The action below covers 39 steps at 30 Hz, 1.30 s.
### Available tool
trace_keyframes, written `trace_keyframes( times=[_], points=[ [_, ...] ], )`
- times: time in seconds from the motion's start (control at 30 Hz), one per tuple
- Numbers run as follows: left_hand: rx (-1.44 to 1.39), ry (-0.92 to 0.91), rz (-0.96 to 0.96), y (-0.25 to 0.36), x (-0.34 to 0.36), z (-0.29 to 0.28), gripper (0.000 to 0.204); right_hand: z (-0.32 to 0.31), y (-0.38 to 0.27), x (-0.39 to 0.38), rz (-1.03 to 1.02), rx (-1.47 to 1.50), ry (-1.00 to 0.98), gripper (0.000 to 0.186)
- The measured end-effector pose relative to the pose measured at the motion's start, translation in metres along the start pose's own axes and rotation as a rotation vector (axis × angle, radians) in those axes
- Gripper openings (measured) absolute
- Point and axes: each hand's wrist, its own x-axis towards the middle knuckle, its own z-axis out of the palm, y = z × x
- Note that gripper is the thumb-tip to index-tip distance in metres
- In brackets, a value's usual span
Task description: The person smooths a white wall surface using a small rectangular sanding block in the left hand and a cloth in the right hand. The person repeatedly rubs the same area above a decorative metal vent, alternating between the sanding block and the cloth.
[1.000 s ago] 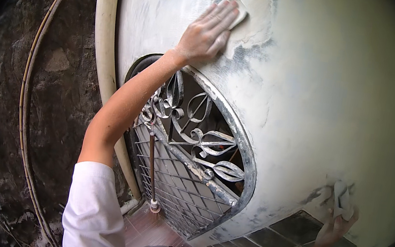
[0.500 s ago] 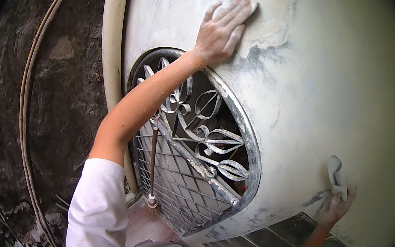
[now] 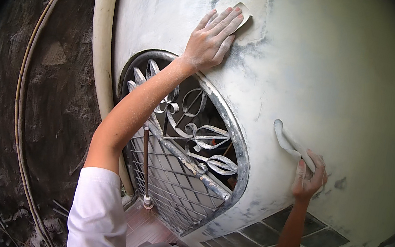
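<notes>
Against the white, dusty wall (image 3: 305, 78), my left hand (image 3: 208, 44) lies with its fingers stretched over a small pale piece of sandpaper (image 3: 245, 20), pressing it to a patchy area with grey streaks. The sheet's outer corner sticks out beyond the fingertips. Lower and to the right, my right hand (image 3: 312, 179) pinches a curled strip of pale sandpaper (image 3: 284, 138) between thumb and fingers. Its free end bends up and left, and whether it touches the wall I cannot tell. White dust coats both hands.
Below my left forearm is an arched opening with a metal scrollwork grille (image 3: 196, 133) and lattice. A stick with a brush-like end (image 3: 145, 166) hangs there. A pale pipe (image 3: 103, 34) runs beside a dark rough wall (image 3: 51, 83). Dark tiles (image 3: 288, 232) sit low on the white wall.
My right hand has moved left and up with the curled sandpaper. My left hand has slid slightly down with its sheet. The whole view has shifted a little.
</notes>
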Motion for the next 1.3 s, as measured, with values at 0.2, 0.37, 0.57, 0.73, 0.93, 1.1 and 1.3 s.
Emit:
trace_keyframes(
  times=[0.2,0.37,0.57,0.73,0.93,1.1,1.3],
  points=[
    [0.049,-0.11,0.303,-0.009,-0.012,-0.019,0.049,0.0,-0.009,0.003,0.078,0.088,0.118,0.026],
    [-0.115,-0.002,0.023,-0.014,0.008,-0.012,0.051,-0.006,-0.014,0.009,0.092,0.07,0.04,0.024],
    [-0.048,-0.097,0.297,0.005,0.007,-0.008,0.056,-0.007,-0.012,0.009,0.084,0.042,-0.009,0.026],
    [0.09,-0.17,0.453,-0.018,0.025,-0.009,0.058,-0.005,-0.011,0.009,0.132,0.023,-0.014,0.027],
    [-0.179,0.06,0.109,0.0,0.006,0.002,0.063,-0.005,-0.008,0.007,0.104,0.03,-0.003,0.026],
    [-0.066,0.12,-0.112,-0.002,0.015,0.009,0.063,-0.004,-0.006,0.003,0.172,0.088,0.015,0.027],
    [-0.097,0.0,0.113,0.009,0.008,0.01,0.062,-0.003,-0.002,0.004,0.124,0.128,0.081,0.029]
  ],
)
